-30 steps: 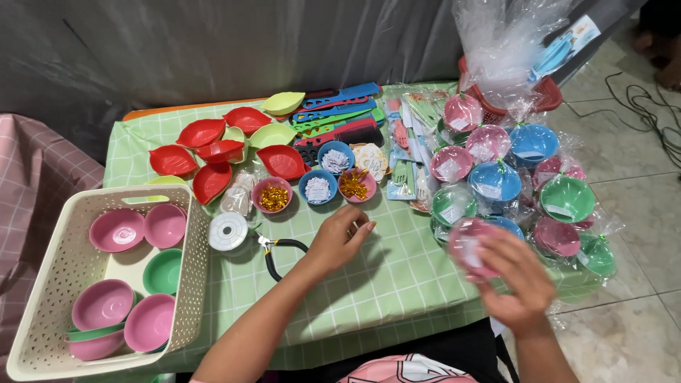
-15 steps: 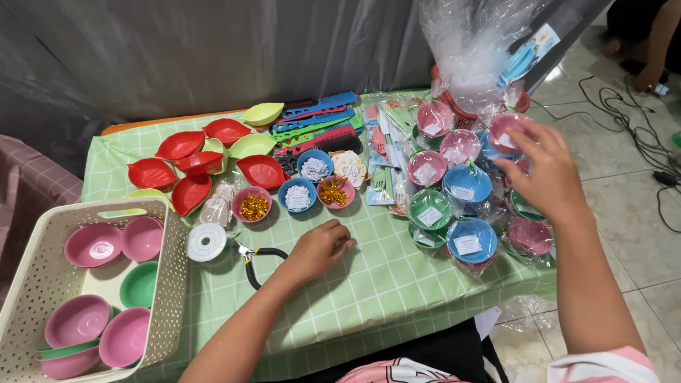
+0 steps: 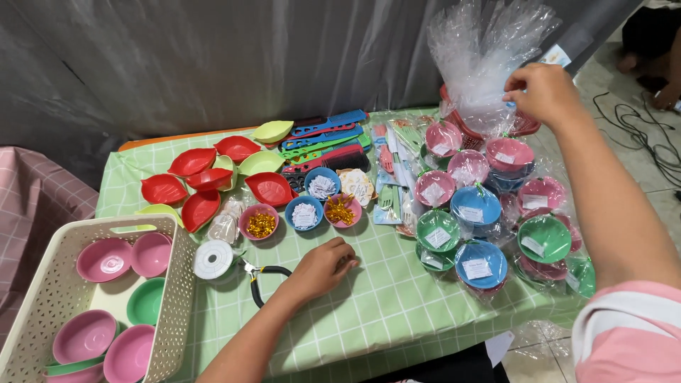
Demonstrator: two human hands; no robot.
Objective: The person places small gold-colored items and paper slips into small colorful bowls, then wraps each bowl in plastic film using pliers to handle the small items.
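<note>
My left hand (image 3: 323, 266) rests on the green checked tablecloth (image 3: 383, 298) with its fingers curled and nothing in them. It lies just right of black-handled pliers (image 3: 266, 275) and a white spool (image 3: 213, 259). My right hand (image 3: 543, 92) is raised at the back right, and its fingertips pinch a bunch of clear plastic bags (image 3: 475, 57) that stands in a red basket (image 3: 526, 126). Below that hand lie several wrapped bowls, pink, blue (image 3: 475, 206) and green (image 3: 545, 237), each with a white label.
A white lattice basket (image 3: 181, 284) at the left holds pink and green bowls. Red and lime leaf-shaped dishes (image 3: 191, 162), coloured combs (image 3: 330, 135) and small bowls of gold bits and white tags (image 3: 260, 221) fill the back. Cables lie on the floor at right.
My right hand has risen from the wrapped bowls at the table's right to the plastic bags at the back. My left hand has stayed on the cloth.
</note>
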